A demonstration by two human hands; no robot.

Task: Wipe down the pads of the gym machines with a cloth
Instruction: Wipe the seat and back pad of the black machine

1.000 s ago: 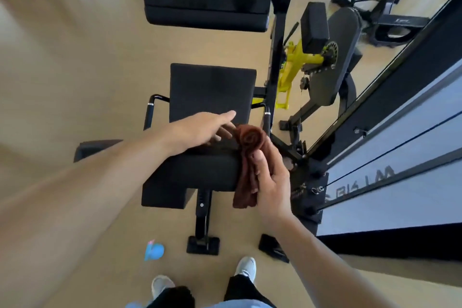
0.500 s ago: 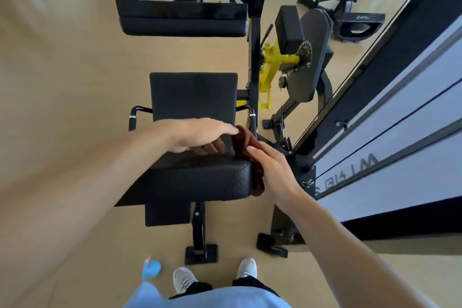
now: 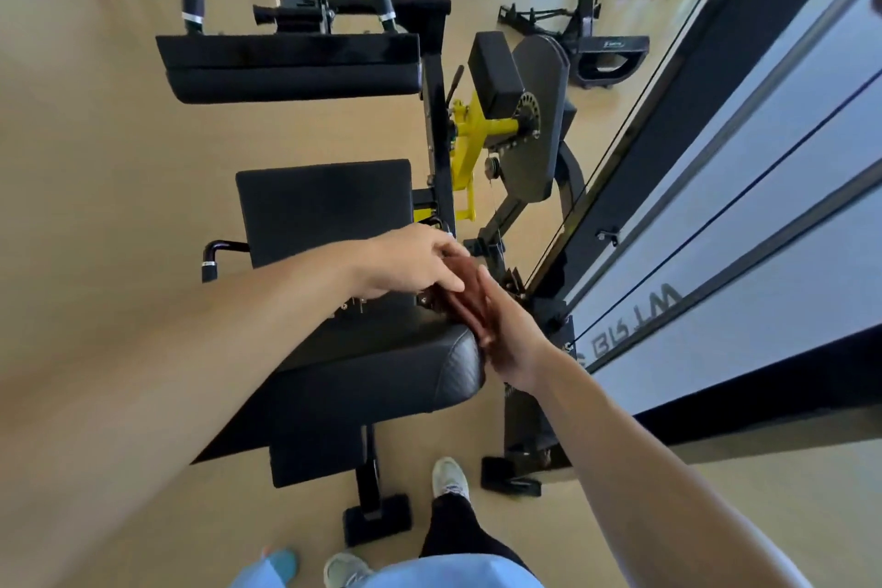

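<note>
A brown cloth [image 3: 465,294] is pressed between my two hands at the right end of the black back pad [image 3: 382,377] of a gym machine. My right hand [image 3: 510,334] lies flat against the cloth from the right, fingers stretched forward. Over the top of the cloth rests my left hand [image 3: 410,260], fingers on its upper edge. Only a narrow strip of cloth shows between the hands. Beyond the hands lies the black seat pad [image 3: 324,205], and farther off a long black chest pad [image 3: 291,67].
A yellow adjuster [image 3: 472,134] and a black cam plate [image 3: 534,129] stand to the right of the seat. A tall weight-stack frame with cables [image 3: 706,224] runs along the right. A side handle [image 3: 215,253] sticks out left. More machines stand far off on the tan floor.
The cloth hung bunched in my right hand beside the pad; now it is flattened against the pad's right end. My right hand has opened flat and my left hand has moved right onto the cloth.
</note>
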